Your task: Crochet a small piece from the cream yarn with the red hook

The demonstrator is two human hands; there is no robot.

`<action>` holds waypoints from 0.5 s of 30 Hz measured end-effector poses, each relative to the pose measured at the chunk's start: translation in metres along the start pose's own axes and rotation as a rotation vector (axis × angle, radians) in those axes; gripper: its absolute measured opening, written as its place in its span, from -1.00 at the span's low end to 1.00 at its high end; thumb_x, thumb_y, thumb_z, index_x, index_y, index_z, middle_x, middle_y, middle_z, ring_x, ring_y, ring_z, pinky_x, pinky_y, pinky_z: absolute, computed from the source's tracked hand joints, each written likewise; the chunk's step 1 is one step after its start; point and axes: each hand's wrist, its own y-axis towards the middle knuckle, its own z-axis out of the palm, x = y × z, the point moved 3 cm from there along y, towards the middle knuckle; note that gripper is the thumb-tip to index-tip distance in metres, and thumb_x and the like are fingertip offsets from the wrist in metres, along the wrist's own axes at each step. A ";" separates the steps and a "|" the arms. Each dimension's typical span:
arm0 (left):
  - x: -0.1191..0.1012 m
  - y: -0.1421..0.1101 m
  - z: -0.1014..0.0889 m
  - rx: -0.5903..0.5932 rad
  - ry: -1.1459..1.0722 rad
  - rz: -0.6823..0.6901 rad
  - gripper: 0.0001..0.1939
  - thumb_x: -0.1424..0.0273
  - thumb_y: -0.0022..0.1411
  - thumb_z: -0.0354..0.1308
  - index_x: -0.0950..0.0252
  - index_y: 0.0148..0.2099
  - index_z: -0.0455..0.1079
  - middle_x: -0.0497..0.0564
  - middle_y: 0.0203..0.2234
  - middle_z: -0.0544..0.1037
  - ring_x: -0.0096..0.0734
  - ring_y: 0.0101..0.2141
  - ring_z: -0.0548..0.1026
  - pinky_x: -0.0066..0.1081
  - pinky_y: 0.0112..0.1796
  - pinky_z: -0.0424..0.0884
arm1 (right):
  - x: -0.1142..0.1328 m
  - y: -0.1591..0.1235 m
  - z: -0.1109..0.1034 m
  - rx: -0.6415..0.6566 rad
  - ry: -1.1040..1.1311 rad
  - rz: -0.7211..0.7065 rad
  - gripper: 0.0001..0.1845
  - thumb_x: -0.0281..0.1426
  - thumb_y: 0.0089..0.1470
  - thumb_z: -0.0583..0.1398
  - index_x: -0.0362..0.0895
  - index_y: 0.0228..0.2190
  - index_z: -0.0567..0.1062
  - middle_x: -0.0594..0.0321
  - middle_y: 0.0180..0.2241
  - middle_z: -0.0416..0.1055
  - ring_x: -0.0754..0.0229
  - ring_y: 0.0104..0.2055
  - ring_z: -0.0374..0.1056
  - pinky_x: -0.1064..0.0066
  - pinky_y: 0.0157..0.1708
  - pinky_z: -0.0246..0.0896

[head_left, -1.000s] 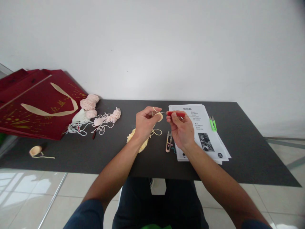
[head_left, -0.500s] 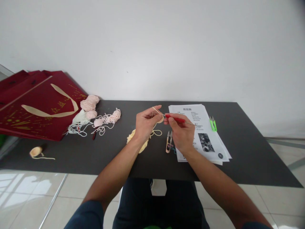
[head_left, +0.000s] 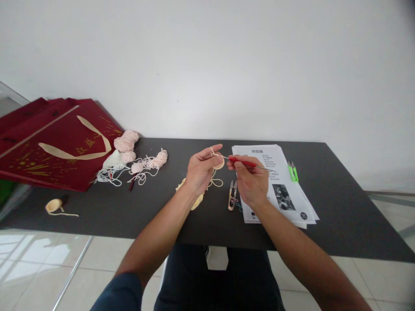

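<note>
My left hand pinches a small pale yellow crochet piece, with a strand of the yarn running over its raised index finger. In my right hand is a crochet hook with a red handle, its metal tip pointing left at the piece. Whether the tip sits inside a stitch is too small to tell. Beneath my left wrist lies a pale yellow yarn ball, partly hidden by the forearm. Thread snips rest on the table just left of my right wrist.
Printed sheets lie under my right forearm, with green snips on their edge. Red gift bags stand at the left beside pink yarn and white yarn. A cream crocheted cup shape sits near the front left edge.
The whole view has shifted slightly, so everything appears a little further right and lower. Both hands keep their grips, and the hook tip has moved only slightly relative to the left fingers.
</note>
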 end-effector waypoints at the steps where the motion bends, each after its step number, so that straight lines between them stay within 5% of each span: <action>1: 0.000 0.000 0.000 -0.004 0.022 0.006 -0.56 0.49 -0.13 0.54 0.26 -0.11 0.68 -0.05 -0.41 0.63 -0.59 -0.43 0.49 -0.47 -0.30 0.37 | 0.000 0.003 0.000 0.003 0.036 0.044 -0.87 -0.33 0.09 0.43 0.04 -0.27 0.65 0.31 -0.25 0.71 0.19 -0.32 0.61 0.27 -0.27 0.58; 15: -0.010 0.001 -0.004 0.008 0.179 0.170 -0.60 0.54 -0.09 0.40 0.24 -0.12 0.69 -0.10 -0.53 0.50 -0.58 -0.50 0.30 -0.43 -0.39 0.19 | 0.007 0.010 -0.007 0.006 0.033 -0.039 -0.86 -0.40 0.10 0.41 0.00 -0.30 0.56 0.31 -0.26 0.66 0.24 -0.34 0.54 0.32 -0.32 0.45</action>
